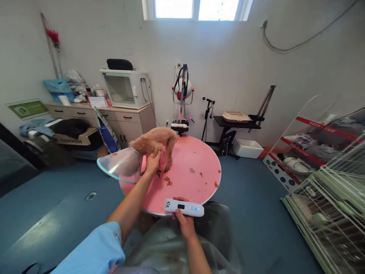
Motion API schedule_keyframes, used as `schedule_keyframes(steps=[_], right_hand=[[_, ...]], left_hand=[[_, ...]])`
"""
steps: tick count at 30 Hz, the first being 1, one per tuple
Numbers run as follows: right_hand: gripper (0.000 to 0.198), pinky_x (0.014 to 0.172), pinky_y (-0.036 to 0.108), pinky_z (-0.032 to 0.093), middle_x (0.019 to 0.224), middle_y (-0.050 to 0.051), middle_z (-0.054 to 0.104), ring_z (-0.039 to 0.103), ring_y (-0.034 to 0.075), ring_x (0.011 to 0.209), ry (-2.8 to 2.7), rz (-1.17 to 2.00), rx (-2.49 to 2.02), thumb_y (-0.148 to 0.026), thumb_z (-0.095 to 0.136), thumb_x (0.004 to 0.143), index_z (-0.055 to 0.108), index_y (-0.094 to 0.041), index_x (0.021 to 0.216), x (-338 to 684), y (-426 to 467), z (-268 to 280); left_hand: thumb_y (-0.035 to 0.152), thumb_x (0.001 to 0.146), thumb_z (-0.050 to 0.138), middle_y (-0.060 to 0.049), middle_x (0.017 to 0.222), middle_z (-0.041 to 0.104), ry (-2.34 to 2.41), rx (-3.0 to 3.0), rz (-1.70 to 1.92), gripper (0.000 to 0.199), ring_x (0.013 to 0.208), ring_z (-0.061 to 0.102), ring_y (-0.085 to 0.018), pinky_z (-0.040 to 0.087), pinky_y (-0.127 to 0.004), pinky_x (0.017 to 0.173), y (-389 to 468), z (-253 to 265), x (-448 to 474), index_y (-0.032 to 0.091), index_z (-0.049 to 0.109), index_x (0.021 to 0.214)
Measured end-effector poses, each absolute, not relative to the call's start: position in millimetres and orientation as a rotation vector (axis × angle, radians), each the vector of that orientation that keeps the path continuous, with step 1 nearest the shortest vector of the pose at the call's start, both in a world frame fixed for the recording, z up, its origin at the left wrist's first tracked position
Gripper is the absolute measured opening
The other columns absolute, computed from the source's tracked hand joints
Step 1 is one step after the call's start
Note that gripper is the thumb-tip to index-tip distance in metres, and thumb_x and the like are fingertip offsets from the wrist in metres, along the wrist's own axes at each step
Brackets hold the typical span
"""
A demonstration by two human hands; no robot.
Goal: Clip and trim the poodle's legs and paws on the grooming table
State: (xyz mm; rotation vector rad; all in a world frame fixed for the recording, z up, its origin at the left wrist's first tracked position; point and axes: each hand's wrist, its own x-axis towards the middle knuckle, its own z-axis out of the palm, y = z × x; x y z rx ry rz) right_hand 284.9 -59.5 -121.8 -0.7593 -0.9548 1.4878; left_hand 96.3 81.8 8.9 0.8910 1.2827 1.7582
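A light-brown dog with short fur stands on the round pink table, wearing a clear cone with a teal rim around its neck. My left hand is closed around one of its front legs, just behind the cone. Low over the table's near edge, my right hand grips a white pet hair clipper with a small dark screen and a lit blue button. The clipper is apart from the dog. Loose tufts of brown fur lie on the tabletop.
A grooming arm rises behind the table. Drawers with a white glass-fronted cabinet stand at back left. A black stand and a small black table are at back right. Wire cages line the right.
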Motion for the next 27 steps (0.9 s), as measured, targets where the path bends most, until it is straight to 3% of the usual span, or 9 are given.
schedule_keyframes(steps=[6,10,13,20,27], right_hand=[[0.051,0.052,0.026,0.051,0.097,0.004,0.071,0.061,0.012,0.057,-0.610,1.588,-0.728,-0.040,0.079,0.068,0.056,-0.023,0.110,275.1,-55.5,-126.7],[0.049,0.057,0.028,0.053,0.094,0.003,0.072,0.061,0.013,0.058,-0.554,1.575,-0.733,-0.037,0.081,0.066,0.057,-0.022,0.106,270.3,-52.0,-124.1],[0.042,0.056,0.027,0.052,0.084,0.002,0.071,0.059,0.012,0.056,-0.603,1.470,-0.748,-0.038,0.076,0.072,0.058,-0.020,0.105,264.4,-48.0,-121.4],[0.048,0.063,0.030,0.054,0.121,0.010,0.064,0.063,0.012,0.064,-0.656,1.361,-0.697,-0.037,0.073,0.077,0.045,-0.023,0.113,247.8,-46.8,-108.0],[0.041,0.064,0.030,0.054,0.125,0.012,0.061,0.065,0.013,0.066,-0.726,1.193,-0.880,-0.035,0.070,0.079,0.041,-0.025,0.107,246.3,-59.8,-93.9]], left_hand=[[0.055,0.069,0.068,0.013,0.047,0.026,1.111,0.807,1.631,0.047,0.032,0.021,-0.003,0.015,-0.014,0.032,66.7,-11.2,111.8,0.022,0.035,0.076],[0.051,0.064,0.077,0.013,0.046,0.023,0.868,0.626,1.569,0.054,0.031,0.017,-0.002,0.011,-0.013,0.030,49.0,-22.9,116.3,0.021,0.033,0.073],[0.046,0.069,0.075,0.012,0.045,0.024,0.785,0.525,1.549,0.053,0.031,0.017,-0.001,0.010,-0.012,0.029,39.0,-27.1,122.1,0.019,0.030,0.066],[0.042,0.077,0.069,0.010,0.045,0.022,0.695,0.446,1.654,0.052,0.030,0.017,-0.001,0.013,-0.012,0.027,31.3,-30.4,139.6,0.017,0.028,0.058],[0.049,0.074,0.070,0.010,0.041,0.020,0.706,0.504,1.692,0.055,0.027,0.019,-0.002,0.015,-0.014,0.025,32.1,-35.5,151.0,0.018,0.029,0.055]])
